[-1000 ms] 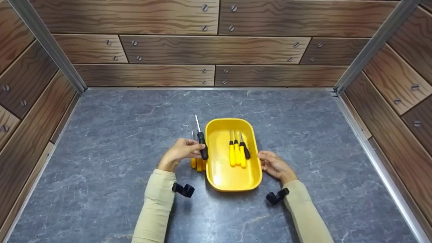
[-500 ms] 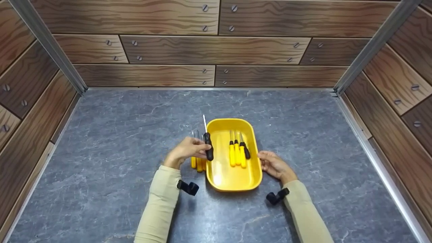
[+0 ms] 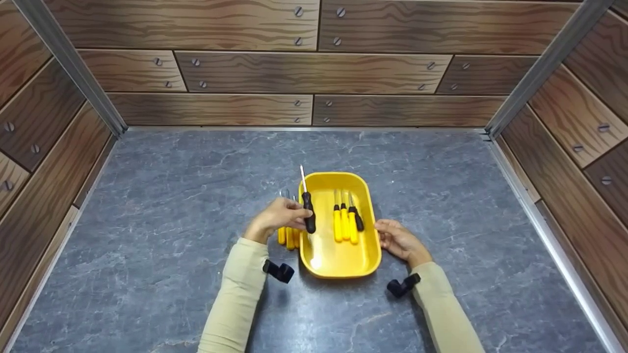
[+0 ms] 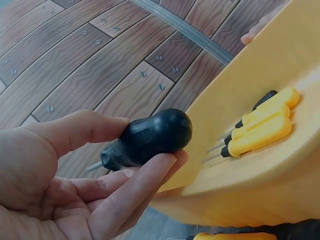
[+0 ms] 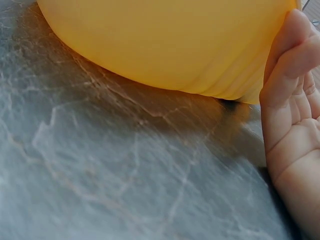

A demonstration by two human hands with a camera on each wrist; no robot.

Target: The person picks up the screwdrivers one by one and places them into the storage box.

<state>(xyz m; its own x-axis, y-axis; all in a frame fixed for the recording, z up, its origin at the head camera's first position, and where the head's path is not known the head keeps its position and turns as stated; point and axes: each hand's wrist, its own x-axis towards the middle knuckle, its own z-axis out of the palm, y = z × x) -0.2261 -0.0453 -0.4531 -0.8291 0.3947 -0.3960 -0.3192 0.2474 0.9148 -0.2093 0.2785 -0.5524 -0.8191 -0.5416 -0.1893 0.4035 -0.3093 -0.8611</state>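
My left hand (image 3: 284,215) pinches a screwdriver (image 3: 309,211) by its black handle, thumb on one side and fingers on the other. It hangs over the left rim of the yellow plastic tray (image 3: 338,262), its metal shaft pointing away from me. In the left wrist view the rounded end of the black handle (image 4: 165,130) faces the camera. Several screwdrivers with yellow handles (image 3: 345,223) lie side by side in the tray, along with a black-handled one (image 3: 359,223). At the tray's right side, my right hand (image 3: 400,240) touches the outer wall near the rim with loosely bent fingers.
More yellow-handled screwdrivers (image 3: 289,239) lie on the grey marbled tabletop (image 3: 171,206) against the tray's left side, partly covered by the left hand. Wood-patterned panels (image 3: 314,73) enclose the back and both sides, with metal rails at the corners.
My left hand has moved right with the black-handled screwdriver, from beside the tray to over its left rim. The right hand and the tray have stayed put.
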